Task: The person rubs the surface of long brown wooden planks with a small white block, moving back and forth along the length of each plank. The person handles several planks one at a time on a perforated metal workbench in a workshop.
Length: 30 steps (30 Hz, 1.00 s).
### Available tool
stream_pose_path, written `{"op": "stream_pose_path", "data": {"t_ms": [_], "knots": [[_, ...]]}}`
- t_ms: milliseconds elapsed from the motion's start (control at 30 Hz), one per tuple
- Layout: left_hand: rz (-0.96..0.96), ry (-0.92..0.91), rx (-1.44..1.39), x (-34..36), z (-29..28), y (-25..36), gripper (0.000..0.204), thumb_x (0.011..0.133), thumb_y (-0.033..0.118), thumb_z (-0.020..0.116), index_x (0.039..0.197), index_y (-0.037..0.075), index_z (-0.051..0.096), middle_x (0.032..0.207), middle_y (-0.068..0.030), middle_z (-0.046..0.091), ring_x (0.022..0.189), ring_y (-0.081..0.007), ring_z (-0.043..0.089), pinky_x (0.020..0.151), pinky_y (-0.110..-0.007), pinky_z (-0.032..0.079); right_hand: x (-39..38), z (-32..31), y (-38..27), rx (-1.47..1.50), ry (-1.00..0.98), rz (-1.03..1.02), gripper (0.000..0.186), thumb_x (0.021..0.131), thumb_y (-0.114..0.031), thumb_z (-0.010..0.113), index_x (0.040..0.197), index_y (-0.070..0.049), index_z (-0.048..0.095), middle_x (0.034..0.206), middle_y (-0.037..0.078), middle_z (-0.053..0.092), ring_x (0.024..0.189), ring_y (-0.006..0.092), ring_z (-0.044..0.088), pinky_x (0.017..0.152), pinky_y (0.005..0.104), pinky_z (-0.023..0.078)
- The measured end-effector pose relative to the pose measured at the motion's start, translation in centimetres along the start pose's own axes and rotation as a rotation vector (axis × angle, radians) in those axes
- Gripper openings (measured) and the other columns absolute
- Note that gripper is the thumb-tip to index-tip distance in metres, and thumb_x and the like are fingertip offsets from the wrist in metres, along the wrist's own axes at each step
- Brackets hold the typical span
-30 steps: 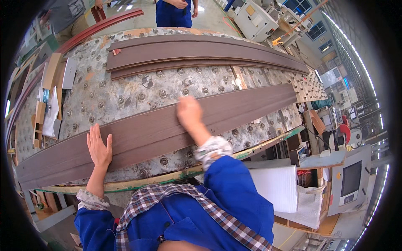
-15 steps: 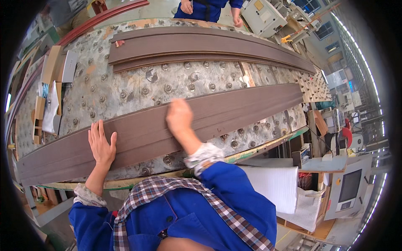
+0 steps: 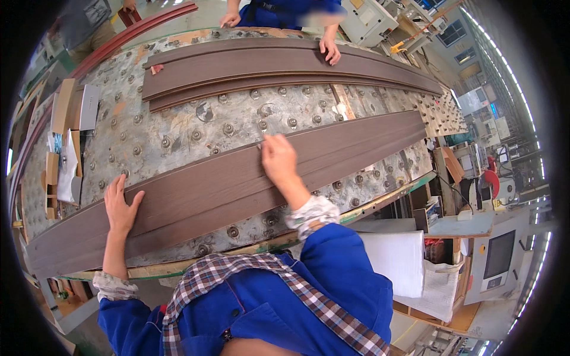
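Note:
A long dark brown profiled board point(image 3: 350, 148) lies diagonally across the metal table point(image 3: 148, 107) studded with roller balls. My left hand point(image 3: 122, 204) rests on the board toward its left end, fingers apart and thumb out. My right hand point(image 3: 279, 157) is curled at the board's far edge near the middle, fingers pinched together; whether something small is between them I cannot make out. Behind it, two or more similar brown profiles point(image 3: 225, 68) lie stacked, with a small red patch at their left end.
A co-worker in blue point(image 3: 273, 15) stands across the table, one hand point(image 3: 329, 50) on the stacked profiles. Cardboard packaging point(image 3: 62, 113) lies at the left, beside red profiles point(image 3: 119, 38). A shelf with white foam sheets point(image 3: 389, 261) and a screened machine point(image 3: 499, 255) are at right.
My right hand has moved rightward along the board to its far edge. My left hand has shifted slightly left. The co-worker has leaned in and put a hand on the stacked profiles.

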<state>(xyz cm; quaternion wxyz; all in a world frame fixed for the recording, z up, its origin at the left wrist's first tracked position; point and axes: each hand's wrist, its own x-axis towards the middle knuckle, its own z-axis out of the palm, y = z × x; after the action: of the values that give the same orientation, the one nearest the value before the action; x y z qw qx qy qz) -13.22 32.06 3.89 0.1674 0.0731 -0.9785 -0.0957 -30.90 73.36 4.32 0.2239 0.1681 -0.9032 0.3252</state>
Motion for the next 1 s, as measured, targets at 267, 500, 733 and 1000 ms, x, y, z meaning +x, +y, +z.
{"op": "stream_pose_path", "data": {"t_ms": [267, 500, 733, 1000], "knots": [[-0.175, -0.35, -0.033, 2.9, -1.4, -0.2, 0.059, 0.078, 0.056, 0.069, 0.103, 0.003, 0.07, 0.099, -0.0143, 0.067, 0.094, -0.0328, 0.063, 0.085, -0.042, 0.048, 5.6, -10.7, 16.6, -0.383, 0.207, 0.278, 0.019, 0.088, -0.016, 0.06, 0.097, -0.001, 0.068, 0.091, 0.015, 0.063, 0.084, 0.0353, 0.062, 0.075, 0.0432, 0.049], [-0.266, -0.276, -0.007, 2.5, 0.4, -0.6, 0.062, 0.073, 0.061, 0.069, 0.088, 0.001, 0.074, 0.088, -0.0197, 0.07, 0.088, -0.035, 0.067, 0.081, -0.043, 0.051, 2.2, -3.5, 6.0, 0.017, 0.09, 0.192, 0.016, 0.089, -0.018, 0.061, 0.096, -0.004, 0.064, 0.085, 0.016, 0.06, 0.081, 0.0357, 0.06, 0.072, 0.0439, 0.048], [-0.273, -0.253, 0.031, 2.6, -1.0, 5.2, 0.072, 0.071, 0.072, 0.063, 0.089, 0.003, 0.076, 0.081, -0.0196, 0.07, 0.082, -0.0345, 0.068, 0.079, -0.043, 0.051, 0.8, 3.5, -2.4, 0.227, -0.105, 0.136, 0.019, 0.092, -0.016, 0.058, 0.107, -0.007, 0.065, 0.088, 0.014, 0.061, 0.079, 0.0323, 0.063, 0.069, 0.0401, 0.049], [-0.285, -0.237, -0.008, 3.3, 0.1, 11.4, 0.077, 0.069, 0.075, 0.062, 0.08, -0.001, 0.072, 0.075, -0.0199, 0.069, 0.08, -0.0345, 0.068, 0.077, -0.043, 0.05, 1.5, 0.6, 4.5, -0.048, -0.191, 0.13, 0.025, 0.095, -0.023, 0.052, 0.113, -0.007, 0.058, 0.105, 0.015, 0.063, 0.087, 0.0393, 0.064, 0.074, 0.05, 0.051]]}}
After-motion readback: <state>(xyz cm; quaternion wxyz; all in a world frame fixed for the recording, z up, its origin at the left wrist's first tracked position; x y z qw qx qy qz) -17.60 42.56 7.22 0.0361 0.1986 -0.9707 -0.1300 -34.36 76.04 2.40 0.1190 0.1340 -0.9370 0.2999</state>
